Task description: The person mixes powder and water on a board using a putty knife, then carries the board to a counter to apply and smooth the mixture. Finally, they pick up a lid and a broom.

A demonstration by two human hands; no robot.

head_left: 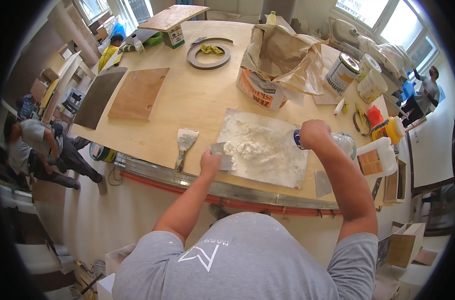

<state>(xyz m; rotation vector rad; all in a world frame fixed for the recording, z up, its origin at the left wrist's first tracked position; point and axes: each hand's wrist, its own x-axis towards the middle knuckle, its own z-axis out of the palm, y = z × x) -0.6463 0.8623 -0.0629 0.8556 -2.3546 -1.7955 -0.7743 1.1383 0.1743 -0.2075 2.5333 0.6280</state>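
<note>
My left hand [210,163] is closed on a flat metal scraper blade [222,154], whose edge meets a heap of white powder [255,146]. The powder lies on a white-coated board [296,172] near the table's front edge. My right hand [315,134] grips a clear plastic bottle [344,143], tipped on its side with its neck end over the right part of the board. Whether liquid flows from it I cannot make out. A putty knife [186,145] with white residue lies left of the board. Another metal blade [322,184] rests at its right.
Behind the board stands an open paper bag [282,52]. Cans [343,72], a yellow bottle [387,130] and a white jug [377,158] stand at the right. Wood panels [138,93] and a coiled strip [192,55] lie left and behind. Other people [42,145] are around the room.
</note>
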